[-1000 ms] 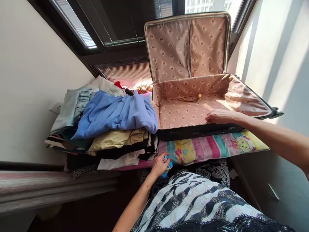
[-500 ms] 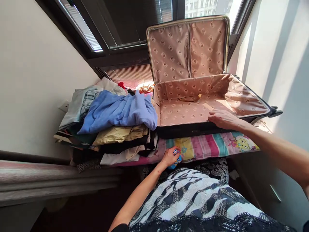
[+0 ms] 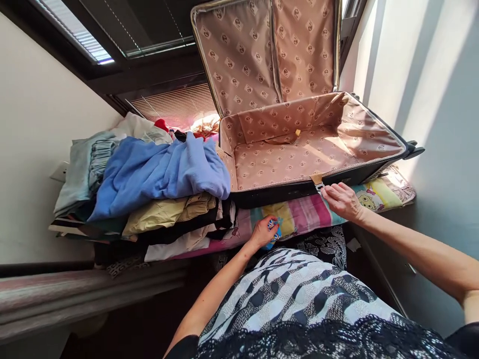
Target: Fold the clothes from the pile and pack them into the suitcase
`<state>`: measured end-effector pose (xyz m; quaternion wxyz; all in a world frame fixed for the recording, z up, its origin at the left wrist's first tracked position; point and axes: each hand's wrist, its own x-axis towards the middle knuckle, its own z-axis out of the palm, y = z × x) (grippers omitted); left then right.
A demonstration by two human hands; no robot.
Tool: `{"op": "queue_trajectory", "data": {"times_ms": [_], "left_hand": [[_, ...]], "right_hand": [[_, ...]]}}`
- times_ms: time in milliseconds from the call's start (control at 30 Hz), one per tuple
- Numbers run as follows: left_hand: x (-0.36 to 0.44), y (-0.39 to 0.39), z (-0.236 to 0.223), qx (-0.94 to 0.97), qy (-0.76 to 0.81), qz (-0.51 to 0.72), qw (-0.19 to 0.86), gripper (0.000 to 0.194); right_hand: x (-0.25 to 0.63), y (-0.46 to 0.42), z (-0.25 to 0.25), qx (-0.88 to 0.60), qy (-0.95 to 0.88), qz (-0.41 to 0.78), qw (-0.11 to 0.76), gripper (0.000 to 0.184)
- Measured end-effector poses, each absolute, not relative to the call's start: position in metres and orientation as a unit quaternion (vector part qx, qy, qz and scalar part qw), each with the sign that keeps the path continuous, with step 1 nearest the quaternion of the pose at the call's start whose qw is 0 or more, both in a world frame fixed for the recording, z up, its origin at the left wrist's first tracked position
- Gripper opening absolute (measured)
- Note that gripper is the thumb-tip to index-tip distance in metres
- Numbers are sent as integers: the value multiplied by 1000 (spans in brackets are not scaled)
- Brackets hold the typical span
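Observation:
An open suitcase [image 3: 262, 198] with a brown patterned lining lies on a colourful mat, its lid raised at the back. My right hand [image 3: 342, 201] is at its front edge, fingers closed on the buckle end of a tan strap [image 3: 317, 178] that hangs over the rim. Low in front of the suitcase, my left hand [image 3: 263, 233] is closed around a small blue patterned thing [image 3: 275, 238], partly covered by my fingers; its kind I cannot make out. Inside the suitcase, a small yellowish piece [image 3: 298, 133] lies on another strap.
Left of the suitcase, a blue garment [image 3: 160, 174] tops a tall pile of folded clothes [image 3: 168, 214]. The striped cartoon mat [image 3: 303, 214] runs under the suitcase. A window with blinds [image 3: 175, 104] stands behind, a sunlit wall [image 3: 422, 99] at the right, and a curtain [image 3: 93, 299] at the lower left.
My right hand has moved from over the suitcase's front rim to outside it, drawing the buckled strap over the edge. The left hand still grips the blue thing. The view has shifted.

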<state>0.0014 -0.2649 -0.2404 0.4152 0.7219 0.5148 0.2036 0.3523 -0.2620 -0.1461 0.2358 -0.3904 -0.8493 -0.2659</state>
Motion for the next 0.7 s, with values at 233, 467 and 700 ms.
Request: {"op": "queue_trajectory", "data": {"times_ms": [233, 467, 700], "left_hand": [[29, -248, -209, 769, 450, 221, 396, 21], [65, -222, -163, 824, 360, 265, 348, 19], [96, -218, -138, 837, 319, 297, 330, 30]], "right_hand": [[349, -246, -156, -475, -854, -136, 161, 33], [347, -244, -174, -493, -833, -126, 217, 28], [348, -241, -154, -467, -822, -128, 300, 24]]}}
